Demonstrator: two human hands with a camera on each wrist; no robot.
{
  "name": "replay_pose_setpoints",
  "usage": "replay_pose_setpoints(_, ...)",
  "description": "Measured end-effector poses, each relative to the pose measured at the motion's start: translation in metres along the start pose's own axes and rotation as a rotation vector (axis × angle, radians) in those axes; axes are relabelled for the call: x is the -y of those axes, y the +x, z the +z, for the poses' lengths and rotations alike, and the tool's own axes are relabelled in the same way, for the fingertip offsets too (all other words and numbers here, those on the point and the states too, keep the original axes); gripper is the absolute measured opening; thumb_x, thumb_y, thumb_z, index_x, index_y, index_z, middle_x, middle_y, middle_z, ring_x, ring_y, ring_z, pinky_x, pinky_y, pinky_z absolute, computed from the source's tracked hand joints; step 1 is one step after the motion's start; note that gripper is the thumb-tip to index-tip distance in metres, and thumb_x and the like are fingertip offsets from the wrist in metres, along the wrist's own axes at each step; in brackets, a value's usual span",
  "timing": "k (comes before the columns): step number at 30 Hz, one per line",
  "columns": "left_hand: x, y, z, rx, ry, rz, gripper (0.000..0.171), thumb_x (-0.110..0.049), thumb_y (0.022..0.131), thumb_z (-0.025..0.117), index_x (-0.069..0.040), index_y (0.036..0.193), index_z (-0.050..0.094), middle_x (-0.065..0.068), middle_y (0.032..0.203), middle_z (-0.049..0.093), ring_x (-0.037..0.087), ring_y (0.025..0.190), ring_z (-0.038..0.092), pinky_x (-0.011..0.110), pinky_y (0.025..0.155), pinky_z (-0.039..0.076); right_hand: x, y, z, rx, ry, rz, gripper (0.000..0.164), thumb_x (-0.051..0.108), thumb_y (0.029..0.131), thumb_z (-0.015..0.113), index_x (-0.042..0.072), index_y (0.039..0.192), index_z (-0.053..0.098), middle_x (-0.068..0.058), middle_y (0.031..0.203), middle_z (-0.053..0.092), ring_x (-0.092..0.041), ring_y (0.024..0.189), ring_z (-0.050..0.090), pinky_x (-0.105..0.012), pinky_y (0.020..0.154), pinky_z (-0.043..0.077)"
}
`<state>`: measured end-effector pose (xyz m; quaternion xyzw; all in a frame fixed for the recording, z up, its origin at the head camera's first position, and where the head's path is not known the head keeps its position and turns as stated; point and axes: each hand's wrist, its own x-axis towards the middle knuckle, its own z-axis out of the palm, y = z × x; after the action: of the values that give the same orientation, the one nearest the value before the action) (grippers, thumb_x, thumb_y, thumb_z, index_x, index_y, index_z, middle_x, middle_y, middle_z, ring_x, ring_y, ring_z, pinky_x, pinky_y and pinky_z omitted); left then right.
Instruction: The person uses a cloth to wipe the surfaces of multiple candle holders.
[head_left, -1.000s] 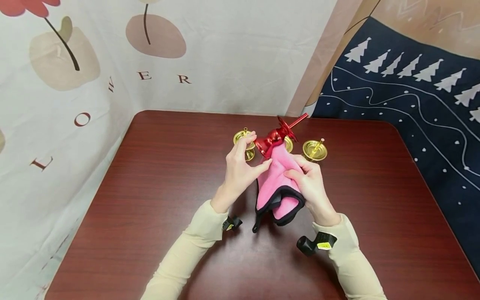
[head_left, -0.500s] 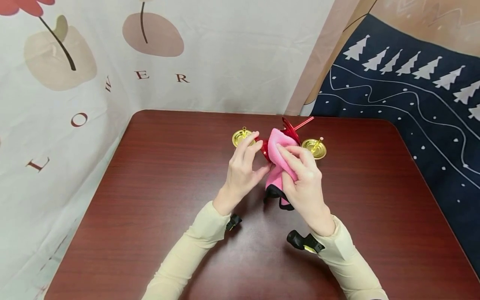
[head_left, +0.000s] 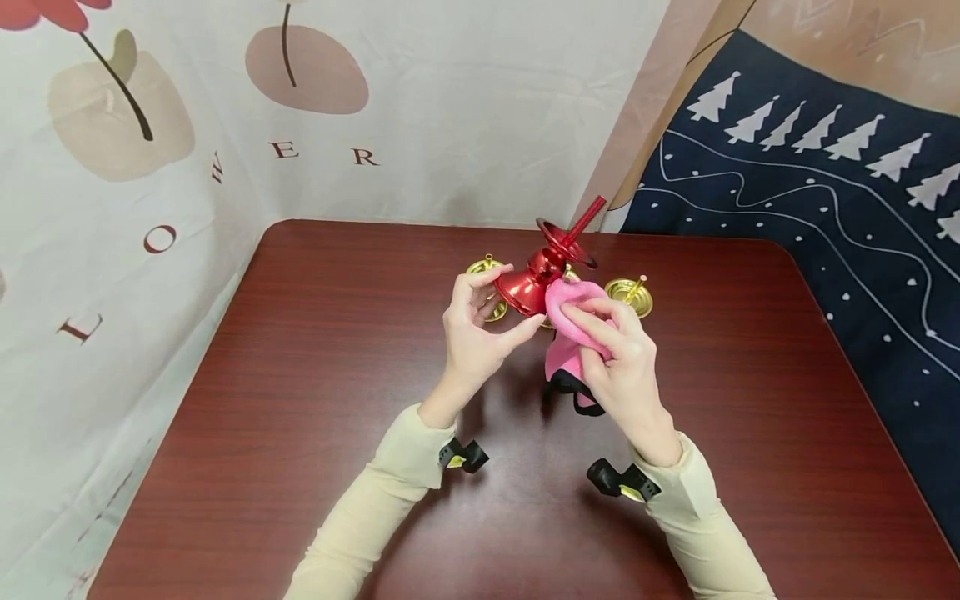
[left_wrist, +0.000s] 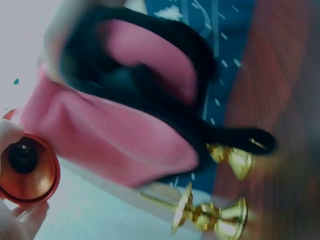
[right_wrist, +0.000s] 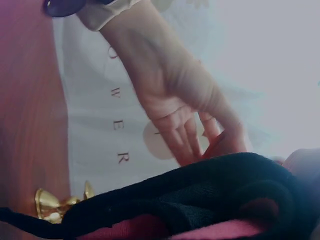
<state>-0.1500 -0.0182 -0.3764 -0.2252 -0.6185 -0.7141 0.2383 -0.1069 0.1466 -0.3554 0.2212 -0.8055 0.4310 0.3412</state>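
Note:
A shiny red candlestick (head_left: 546, 265) is tilted above the table, its dish and rod pointing up and to the right. My left hand (head_left: 476, 337) grips its flared base between thumb and fingers. In the left wrist view the hollow underside of the base (left_wrist: 40, 180) faces the camera. My right hand (head_left: 626, 358) pinches a pink cloth (head_left: 562, 357) with black edging, bunched right at the base's right side. The cloth's black loop (left_wrist: 250, 140) dangles free in the left wrist view. The cloth hides much of the right wrist view.
Gold candlesticks stand behind the hands on the brown table (head_left: 337, 333): one at left (head_left: 483, 266), one at right (head_left: 626, 292), and one mostly hidden behind the red candlestick. A white printed curtain (head_left: 450, 100) and a dark blue tree-patterned cloth (head_left: 787, 200) hang beyond the table.
The red candlestick has turned and risen so its rod points more upward. The right hand's hold on the cloth has bunched up, and the cloth moved from the candlestick's middle to its base.

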Motion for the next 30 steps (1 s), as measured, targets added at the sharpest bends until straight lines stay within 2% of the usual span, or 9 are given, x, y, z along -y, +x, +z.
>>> replay_pose_setpoints(4,-0.006,0.000,0.003,0.011,-0.130,-0.119,0.062,0.017,0.063,0.075,0.010,0.115,0.041,0.028,0.118,0.055,0.020,0.103,0.058,0.028,0.082,0.049,-0.008,0.001,-0.001,0.008,0.100,0.153,0.039,-0.018,0.071,0.053,-0.004,0.103,0.069,-0.018,0.098,0.064,-0.019,0.090,0.056,-0.016,0.068,0.039)
replay_pose_setpoints(8,-0.006,-0.001,0.007,0.022,-0.211,-0.184,0.061,0.022,0.064,0.069,0.013,0.116,0.037,0.031,0.119,0.052,0.017,0.105,0.057,0.032,0.090,0.047,-0.010,0.002,-0.001,-0.023,0.294,0.377,0.036,-0.020,0.072,0.054,-0.009,0.105,0.067,-0.008,0.098,0.066,-0.013,0.092,0.056,-0.018,0.074,0.042)
replay_pose_setpoints(10,-0.005,-0.002,0.008,0.017,-0.237,-0.224,0.060,0.023,0.065,0.067,0.014,0.116,0.036,0.031,0.119,0.052,0.016,0.105,0.057,0.034,0.092,0.046,-0.010,0.003,-0.001,-0.038,0.337,0.414,0.035,-0.019,0.073,0.055,-0.010,0.105,0.066,-0.005,0.099,0.065,-0.012,0.094,0.056,-0.019,0.077,0.043)
replay_pose_setpoints(13,-0.004,-0.001,0.008,0.025,-0.230,-0.276,0.059,0.022,0.066,0.067,0.013,0.116,0.037,0.030,0.119,0.053,0.015,0.104,0.058,0.035,0.092,0.047,-0.009,0.003,0.001,-0.046,0.295,0.367,0.037,-0.019,0.072,0.054,-0.009,0.106,0.066,-0.011,0.100,0.065,-0.010,0.094,0.055,-0.018,0.078,0.042)
replay_pose_setpoints(17,-0.004,0.002,0.005,0.068,-0.171,-0.323,0.057,0.018,0.069,0.067,0.013,0.119,0.042,0.029,0.118,0.053,0.024,0.103,0.059,0.037,0.090,0.048,-0.010,0.000,0.003,-0.044,0.209,0.264,0.043,-0.020,0.069,0.051,-0.007,0.107,0.067,-0.021,0.099,0.063,-0.010,0.092,0.054,-0.016,0.074,0.040)
replay_pose_setpoints(20,-0.004,0.003,0.002,0.112,-0.056,-0.345,0.054,0.012,0.072,0.069,0.011,0.122,0.049,0.026,0.118,0.056,0.029,0.100,0.060,0.036,0.086,0.050,-0.010,-0.002,0.005,-0.029,0.161,0.219,0.046,-0.020,0.068,0.051,-0.006,0.108,0.067,-0.020,0.099,0.063,-0.015,0.089,0.054,-0.016,0.070,0.039)
replay_pose_setpoints(23,-0.002,0.003,-0.001,0.143,0.106,-0.339,0.047,0.003,0.075,0.072,0.007,0.119,0.058,0.020,0.114,0.061,0.027,0.096,0.060,0.033,0.082,0.052,-0.010,-0.005,0.008,-0.004,0.124,0.194,0.045,-0.019,0.068,0.052,-0.005,0.107,0.068,-0.019,0.099,0.063,-0.022,0.087,0.055,-0.016,0.067,0.038)
replay_pose_setpoints(26,-0.001,0.003,-0.003,0.145,0.201,-0.318,0.040,-0.002,0.074,0.076,0.003,0.112,0.064,0.017,0.107,0.066,0.025,0.093,0.060,0.030,0.078,0.052,-0.010,-0.007,0.010,0.015,0.116,0.185,0.042,-0.019,0.068,0.053,-0.005,0.104,0.069,-0.018,0.099,0.063,-0.025,0.087,0.055,-0.018,0.068,0.038)
replay_pose_setpoints(30,0.000,0.005,-0.006,0.131,0.170,-0.311,0.037,-0.001,0.071,0.079,0.003,0.106,0.067,0.016,0.100,0.067,0.022,0.089,0.060,0.028,0.075,0.051,-0.010,-0.007,0.010,0.028,0.108,0.167,0.040,-0.018,0.068,0.053,-0.006,0.103,0.069,-0.018,0.098,0.063,-0.026,0.086,0.056,-0.018,0.069,0.038)
